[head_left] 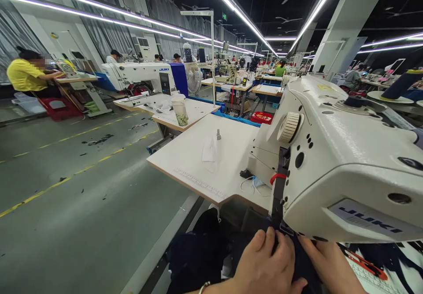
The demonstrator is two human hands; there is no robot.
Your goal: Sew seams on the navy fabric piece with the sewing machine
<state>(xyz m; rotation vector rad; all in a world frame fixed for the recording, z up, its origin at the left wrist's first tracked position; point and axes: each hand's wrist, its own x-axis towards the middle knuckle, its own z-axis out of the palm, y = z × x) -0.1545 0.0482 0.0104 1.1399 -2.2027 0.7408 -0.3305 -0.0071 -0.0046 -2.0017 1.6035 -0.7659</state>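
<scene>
Dark navy fabric [303, 263] lies beneath the presser-foot end of a white JUKI sewing machine [350, 170]. My left hand [267, 261] rests on it close to the needle area, fingers bent together and thumb tucked in against the cloth. On the other side, my right hand [332, 265] holds the same cloth, its fingertips partly hidden by the machine head. More of the dark cloth [196, 256] hangs bunched at the left below the table edge. Orange-handled scissors [366, 263] lie to the right of my right hand, partly under the machine head.
The white sewing table [185, 153] carries a folded white piece [209, 149] and a small grey peg [218, 134]. Beyond it stands another JUKI machine [142, 78] with a plastic cup [179, 110]. A person in yellow [24, 73] sits at the far left. Cloth scraps [98, 140] litter the floor.
</scene>
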